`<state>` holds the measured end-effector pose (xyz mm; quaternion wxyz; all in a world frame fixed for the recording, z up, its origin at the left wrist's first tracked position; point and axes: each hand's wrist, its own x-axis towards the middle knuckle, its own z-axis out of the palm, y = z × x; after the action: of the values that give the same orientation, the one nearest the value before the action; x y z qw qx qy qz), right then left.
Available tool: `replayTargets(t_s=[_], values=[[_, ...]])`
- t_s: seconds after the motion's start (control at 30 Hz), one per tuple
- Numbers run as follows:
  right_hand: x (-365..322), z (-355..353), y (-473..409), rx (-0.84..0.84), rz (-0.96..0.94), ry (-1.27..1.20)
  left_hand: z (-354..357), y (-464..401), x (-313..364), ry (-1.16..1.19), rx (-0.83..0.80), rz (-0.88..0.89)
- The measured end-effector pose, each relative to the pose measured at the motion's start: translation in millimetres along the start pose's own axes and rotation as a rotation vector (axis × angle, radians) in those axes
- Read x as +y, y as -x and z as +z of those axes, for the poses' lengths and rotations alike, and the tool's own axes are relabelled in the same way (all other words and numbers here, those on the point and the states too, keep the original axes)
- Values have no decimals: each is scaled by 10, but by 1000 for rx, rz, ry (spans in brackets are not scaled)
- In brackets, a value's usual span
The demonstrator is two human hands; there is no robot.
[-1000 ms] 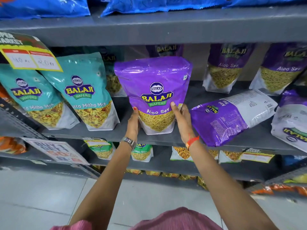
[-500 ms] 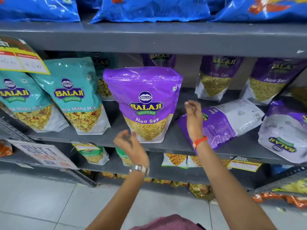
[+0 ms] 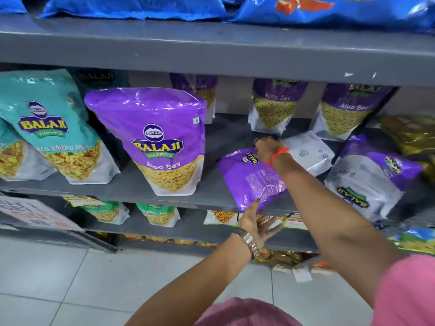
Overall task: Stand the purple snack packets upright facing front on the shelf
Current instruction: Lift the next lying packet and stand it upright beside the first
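One purple Aloo Sev packet (image 3: pixel 162 137) stands upright, front out, on the grey shelf (image 3: pixel 131 189). To its right a second purple packet (image 3: pixel 254 180) lies flat with its back up, its corner over the shelf edge. My right hand (image 3: pixel 267 149) grips this lying packet's upper edge. My left hand (image 3: pixel 256 222) is below the shelf edge, fingers spread, fingertips touching the packet's lower corner. A third purple packet (image 3: pixel 372 175) lies upside down at the right. Three more purple packets (image 3: pixel 275 107) stand at the shelf's back.
Teal Balaji packets (image 3: pixel 54 132) stand at the left of the same shelf. Blue bags (image 3: pixel 329 10) lie on the shelf above. Green packets (image 3: pixel 157 214) sit on the lower shelf. A sale sign (image 3: pixel 33 214) hangs at lower left. Pale floor tiles lie below.
Both hands let go of the upright purple packet and moved right. My right hand now grips the lying packet, and my left hand has come under its lower corner.
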<state>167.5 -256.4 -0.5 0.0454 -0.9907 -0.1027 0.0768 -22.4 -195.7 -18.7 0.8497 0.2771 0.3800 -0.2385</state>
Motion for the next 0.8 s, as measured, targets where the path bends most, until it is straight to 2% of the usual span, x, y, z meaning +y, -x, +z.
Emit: replayTargets(t_s=[0.17, 0.3, 0.43, 0.57, 0.67, 0.8], values=[[58, -75, -70, -40, 20, -68, -16, -184, -11, 98, 4, 115], [80, -195, -122, -62, 52, -199, -25, -174, 17, 58, 28, 189], [184, -261, -189, -10, 93, -429, 25, -61, 167, 72, 75, 339], [261, -476, -152, 134, 136, -634, 160, 107, 473, -7, 133, 595], [331, -661, -83, 280, 111, -754, 279, 244, 674, -70, 93, 802], [463, -774, 102, 447, 149, -1198, 393, 360, 878, -215, 94, 1070]])
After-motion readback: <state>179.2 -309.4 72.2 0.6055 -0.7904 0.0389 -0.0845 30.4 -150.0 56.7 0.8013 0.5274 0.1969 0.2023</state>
